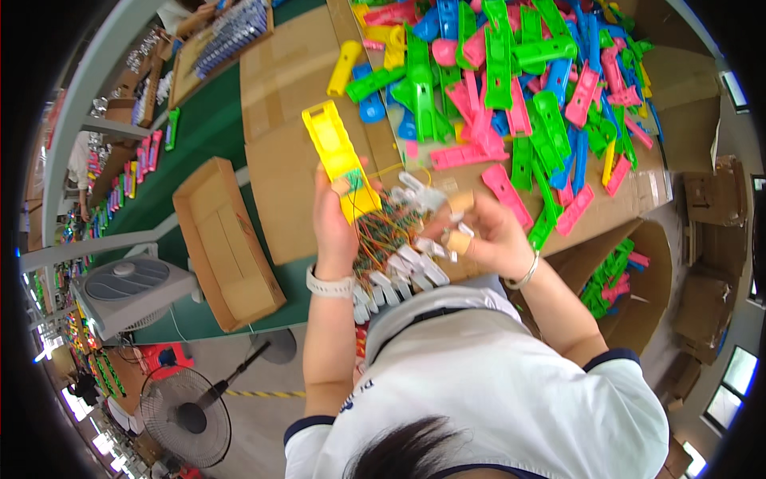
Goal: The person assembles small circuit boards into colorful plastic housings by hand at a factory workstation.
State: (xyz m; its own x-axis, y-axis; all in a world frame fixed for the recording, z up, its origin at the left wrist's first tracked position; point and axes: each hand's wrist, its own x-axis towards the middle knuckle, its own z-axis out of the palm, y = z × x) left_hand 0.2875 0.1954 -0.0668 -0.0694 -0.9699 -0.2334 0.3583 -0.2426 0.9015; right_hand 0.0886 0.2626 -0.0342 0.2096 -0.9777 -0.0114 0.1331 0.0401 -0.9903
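My left hand (333, 219) is closed around a yellow plastic shell (335, 148), its hollow side up. Low in the shell sits a small green circuit board (352, 179), near my taped thumb; thin wires run from it. My right hand (491, 231) is over the near right of a pile of white plastic pieces (411, 263) with coloured wires (383, 239). Beige coverings wrap its thumb and a finger, and these tips are apart. White bits show by its fingers; I see none clearly gripped. The pile is in front of my waist.
A large heap of green, pink, blue and yellow plastic shells (499, 68) spreads over cardboard at the far right. An open cardboard tray (227, 243) lies on the left. Below the table's right edge, a carton (638, 295) holds more shells. Fans (187, 417) stand at lower left.
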